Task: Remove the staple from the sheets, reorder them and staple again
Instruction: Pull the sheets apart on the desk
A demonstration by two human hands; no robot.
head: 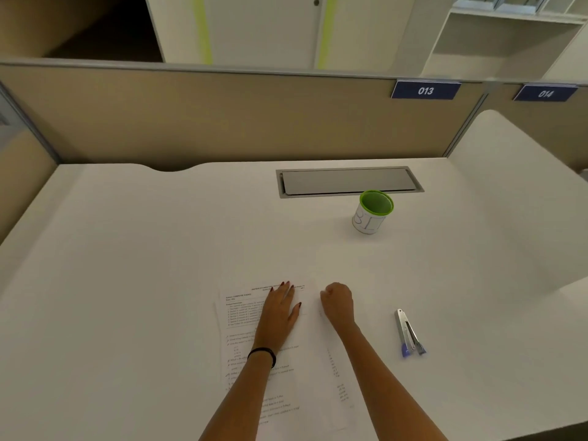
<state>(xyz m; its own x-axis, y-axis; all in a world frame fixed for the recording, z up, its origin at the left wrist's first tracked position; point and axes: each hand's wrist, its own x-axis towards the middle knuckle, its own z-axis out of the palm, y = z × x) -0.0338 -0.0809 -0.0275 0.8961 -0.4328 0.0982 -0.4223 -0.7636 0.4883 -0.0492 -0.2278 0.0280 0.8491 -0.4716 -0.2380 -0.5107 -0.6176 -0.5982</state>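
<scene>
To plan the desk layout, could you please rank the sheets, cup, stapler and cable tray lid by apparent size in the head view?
1. sheets
2. lid
3. cup and stapler: they look alike, and the stapler lies nearer the camera, so they go unranked.

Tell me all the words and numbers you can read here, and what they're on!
"013": blue sign on the divider.
"014": second blue sign, further right.
Sheets: printed, too small to read.
Green cup: label marks unclear.
</scene>
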